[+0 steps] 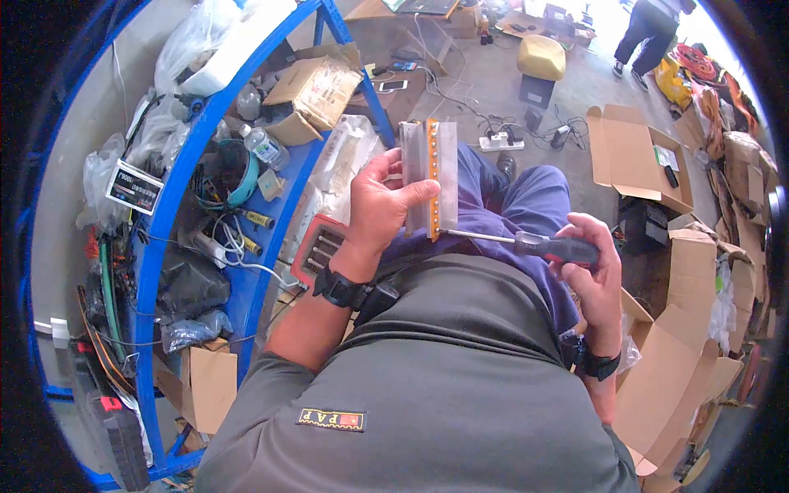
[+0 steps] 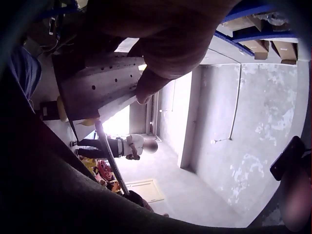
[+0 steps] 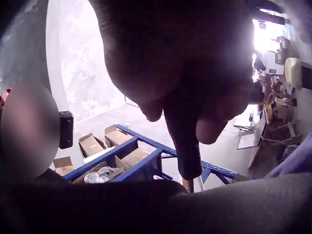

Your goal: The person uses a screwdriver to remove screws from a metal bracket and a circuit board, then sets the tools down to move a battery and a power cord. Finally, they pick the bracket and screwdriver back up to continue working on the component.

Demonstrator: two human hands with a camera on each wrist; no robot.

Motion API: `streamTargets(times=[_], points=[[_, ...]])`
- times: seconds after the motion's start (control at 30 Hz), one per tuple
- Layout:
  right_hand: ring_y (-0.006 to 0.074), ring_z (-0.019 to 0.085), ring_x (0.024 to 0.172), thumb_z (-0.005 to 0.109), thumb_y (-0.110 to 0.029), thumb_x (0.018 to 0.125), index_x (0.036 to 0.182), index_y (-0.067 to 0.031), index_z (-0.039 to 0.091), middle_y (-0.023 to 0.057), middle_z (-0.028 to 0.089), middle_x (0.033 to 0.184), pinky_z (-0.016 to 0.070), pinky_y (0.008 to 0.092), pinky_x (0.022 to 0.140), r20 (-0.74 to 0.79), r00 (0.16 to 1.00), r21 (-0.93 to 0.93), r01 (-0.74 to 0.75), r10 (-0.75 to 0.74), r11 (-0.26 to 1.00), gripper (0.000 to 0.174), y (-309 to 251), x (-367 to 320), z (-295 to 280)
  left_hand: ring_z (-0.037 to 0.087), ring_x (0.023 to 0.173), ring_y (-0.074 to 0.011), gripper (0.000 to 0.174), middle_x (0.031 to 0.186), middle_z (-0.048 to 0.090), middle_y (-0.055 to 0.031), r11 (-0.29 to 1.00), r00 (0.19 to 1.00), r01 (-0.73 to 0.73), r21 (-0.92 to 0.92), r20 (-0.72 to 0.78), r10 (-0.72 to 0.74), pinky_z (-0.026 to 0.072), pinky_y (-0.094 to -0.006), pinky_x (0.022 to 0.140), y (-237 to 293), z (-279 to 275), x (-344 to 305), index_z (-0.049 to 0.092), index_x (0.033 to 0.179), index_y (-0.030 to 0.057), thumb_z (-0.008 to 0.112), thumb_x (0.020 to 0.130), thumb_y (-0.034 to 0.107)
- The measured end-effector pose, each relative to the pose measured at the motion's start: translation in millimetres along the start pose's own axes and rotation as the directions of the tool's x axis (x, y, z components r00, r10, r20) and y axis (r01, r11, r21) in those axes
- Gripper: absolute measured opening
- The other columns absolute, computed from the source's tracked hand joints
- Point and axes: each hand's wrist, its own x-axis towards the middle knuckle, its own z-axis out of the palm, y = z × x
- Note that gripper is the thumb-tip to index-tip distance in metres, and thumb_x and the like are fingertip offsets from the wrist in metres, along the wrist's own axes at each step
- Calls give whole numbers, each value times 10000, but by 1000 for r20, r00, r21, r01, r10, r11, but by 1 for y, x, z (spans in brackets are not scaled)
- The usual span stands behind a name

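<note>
Plate (image 1: 432, 158) | left hand (image 1: 380, 209) grips it, thumb across front | right hand (image 1: 600, 271) grips screwdriver (image 1: 538, 244), tip at plate

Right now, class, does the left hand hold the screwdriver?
No: the right hand grips the screwdriver, while the left hand holds the metal piece.

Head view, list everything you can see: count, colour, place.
Metal piece: one, silver with orange strip, centre
Screwdriver: one, dark handle, right of centre
Shelf: one, blue, left side
Plastic bottle: one, clear, on shelf
Cardboard boxes: several, brown, shelf and floor
Phone: one, pale screen, top centre
Power strip: one, white, floor
Rounded object: one, yellow, upper right
Standing person: one, dark trousers, upper right
Clutter: uncountable, mixed colours, on shelf
Left hand: one, bare, gripping metal piece
Right hand: one, bare, holding screwdriver
</note>
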Motion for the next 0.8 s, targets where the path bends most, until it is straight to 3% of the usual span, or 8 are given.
streamTargets(times=[0.13, 0.2, 0.33, 0.4, 0.53, 0.6, 0.7, 0.8], points=[[78, 588, 721, 637, -106, 872, 1279, -32, 550, 42, 594, 941, 498, 222, 651, 1, 993, -9, -121, 121, 993, 423, -7, -1, -5, 659, 950, -185, 608, 1122, 652, -131, 1000, 1000, -5, 11, -6, 5, 558, -319, 852, -2, 0, 1, 577, 1273, -38, 838, 729, 40], [83, 590, 737, 636, -88, 856, 1276, -31, 549, 45, 593, 944, 504, 226, 667, 51, 960, -6, -275, 275, 962, 433, -7, 0, -10, 659, 946, -184, 610, 1128, 652, -134, 1000, 1000, -12, -2, -10, 12, 559, -317, 850, -2, 0, 1, 576, 1274, -41, 838, 729, 38], [83, 590, 740, 626, -88, 861, 1277, -32, 545, 51, 597, 956, 509, 226, 664, 30, 984, -30, -177, 178, 984, 428, -6, 1, -5, 663, 942, -188, 619, 1130, 652, -143, 1000, 1000, -4, 12, -7, 4, 563, -318, 844, 0, -1, 1, 564, 1282, -50, 833, 730, 28], [81, 597, 744, 620, -98, 871, 1278, -30, 541, 54, 605, 971, 513, 226, 660, 61, 995, -92, 85, -79, 992, 420, 1, 4, -5, 664, 943, -189, 620, 1129, 652, -145, 1000, 1000, -3, 12, -9, 3, 565, -319, 843, -1, -1, 1, 560, 1284, -53, 831, 731, 23], [89, 608, 779, 622, -119, 865, 1277, -28, 539, 64, 620, 998, 507, 220, 656, -31, 999, -2, -16, 16, 1000, 430, -7, -1, 1, 670, 926, -187, 630, 1096, 650, -148, 1000, 1000, -11, 7, 3, 11, 572, -310, 818, -5, -2, 2, 555, 1282, -58, 837, 727, 38], [97, 613, 819, 631, -141, 848, 1268, -27, 545, 64, 622, 995, 495, 213, 634, 64, 970, 14, -234, 233, 972, 444, -7, -1, -10, 674, 906, -184, 635, 1069, 646, -152, 1000, 1000, -24, 9, -7, 25, 577, -299, 792, -6, -2, 2, 556, 1276, -62, 844, 723, 54], [97, 608, 836, 627, -140, 840, 1254, -24, 552, 62, 618, 981, 485, 214, 650, 157, 949, 43, -284, 274, 958, 436, 0, -1, -16, 673, 909, -182, 641, 1068, 648, -150, 1000, 1000, -30, -8, 6, 31, 576, -299, 794, -6, -2, 1, 552, 1279, -64, 846, 723, 58], [90, 594, 807, 613, -125, 851, 1231, -18, 562, 55, 605, 962, 483, 225, 687, 115, 987, 12, -113, 111, 994, 398, -4, -1, -9, 673, 912, -180, 638, 1064, 652, -148, 999, 999, -39, 9, 17, 39, 575, -300, 796, -8, -2, 1, 551, 1277, -67, 845, 725, 59]])
